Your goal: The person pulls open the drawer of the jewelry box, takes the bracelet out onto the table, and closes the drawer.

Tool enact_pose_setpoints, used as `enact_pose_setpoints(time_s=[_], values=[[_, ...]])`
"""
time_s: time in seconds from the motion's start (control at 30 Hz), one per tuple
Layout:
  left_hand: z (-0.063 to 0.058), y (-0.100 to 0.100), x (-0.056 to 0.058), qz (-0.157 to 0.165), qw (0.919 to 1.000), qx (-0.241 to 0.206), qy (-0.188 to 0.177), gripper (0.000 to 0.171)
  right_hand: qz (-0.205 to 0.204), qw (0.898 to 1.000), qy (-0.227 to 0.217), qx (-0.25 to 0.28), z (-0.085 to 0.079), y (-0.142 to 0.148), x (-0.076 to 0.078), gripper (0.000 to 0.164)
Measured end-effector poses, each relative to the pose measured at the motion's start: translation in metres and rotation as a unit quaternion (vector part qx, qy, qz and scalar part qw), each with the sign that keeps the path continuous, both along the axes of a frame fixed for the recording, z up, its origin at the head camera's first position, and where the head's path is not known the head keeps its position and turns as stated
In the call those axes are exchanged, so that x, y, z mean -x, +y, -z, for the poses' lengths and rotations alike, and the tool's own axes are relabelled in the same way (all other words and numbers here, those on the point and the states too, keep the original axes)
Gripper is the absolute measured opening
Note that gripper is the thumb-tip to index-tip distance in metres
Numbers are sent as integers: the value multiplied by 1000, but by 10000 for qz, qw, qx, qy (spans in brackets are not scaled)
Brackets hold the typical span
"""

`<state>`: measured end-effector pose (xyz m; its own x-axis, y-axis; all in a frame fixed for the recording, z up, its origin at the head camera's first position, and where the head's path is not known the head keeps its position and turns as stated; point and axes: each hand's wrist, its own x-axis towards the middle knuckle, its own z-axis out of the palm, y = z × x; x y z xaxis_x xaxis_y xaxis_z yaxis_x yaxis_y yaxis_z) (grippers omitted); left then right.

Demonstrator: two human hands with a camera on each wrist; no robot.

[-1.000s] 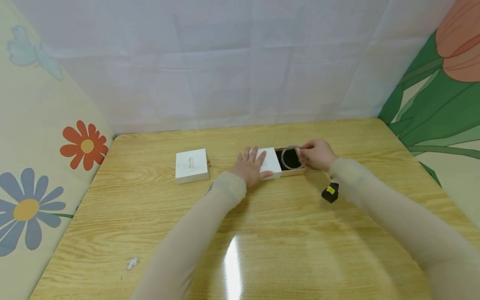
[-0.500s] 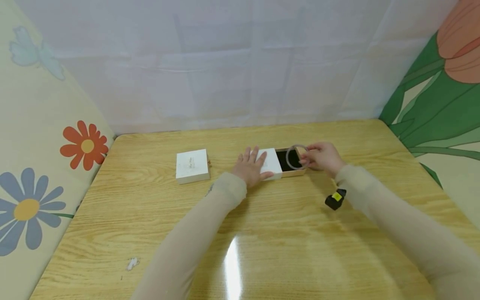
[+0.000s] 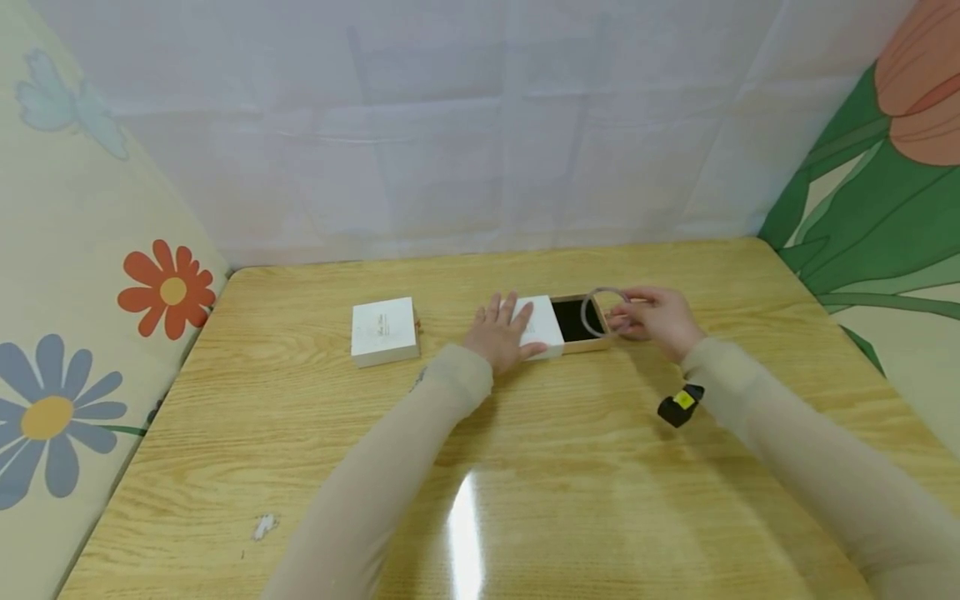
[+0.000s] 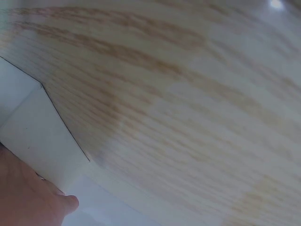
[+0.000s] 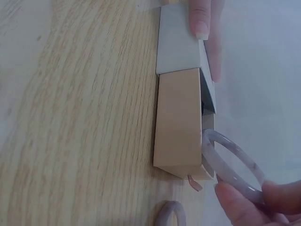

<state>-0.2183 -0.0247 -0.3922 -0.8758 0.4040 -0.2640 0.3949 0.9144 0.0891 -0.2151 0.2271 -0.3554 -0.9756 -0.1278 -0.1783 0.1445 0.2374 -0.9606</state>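
My left hand (image 3: 498, 337) rests with spread fingers on the white sleeve (image 3: 546, 315) of a slide-out gift box, thumb at its near edge. From the sleeve's right side juts a tan drawer (image 5: 178, 122) with a black lining (image 3: 572, 321). Between thumb and fingers, my right hand (image 3: 656, 318) pinches a translucent pale-lilac bangle (image 5: 223, 170). The bangle stands tilted over the drawer's right end, its lower rim close to the drawer wall. A second bangle (image 5: 162, 217) shows partly at the bottom of the right wrist view, beside the drawer's ribbon tab (image 5: 194, 183).
Another white box (image 3: 382, 327), closed, with gold lettering, sits to the left on the wood-grain table (image 3: 570, 483). A black wrist camera (image 3: 678, 406) with a yellow mark hangs below the right cuff. White cloth (image 3: 465, 150) covers the wall behind the table.
My right hand has moved right, carrying the bangle from over the middle of the drawer to its right end. The left hand and both boxes have stayed in place.
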Motion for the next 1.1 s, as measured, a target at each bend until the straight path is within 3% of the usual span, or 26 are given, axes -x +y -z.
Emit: enact_pose_setpoints(time_s=[0.57, 1.1], values=[[-3, 0, -1, -42, 9998, -39, -165, 77, 181, 9980, -19, 605, 0, 18, -5, 49], [-2, 1, -2, -16, 10000, 70, -47, 77, 303, 9979, -115, 553, 0, 32, -9, 50]])
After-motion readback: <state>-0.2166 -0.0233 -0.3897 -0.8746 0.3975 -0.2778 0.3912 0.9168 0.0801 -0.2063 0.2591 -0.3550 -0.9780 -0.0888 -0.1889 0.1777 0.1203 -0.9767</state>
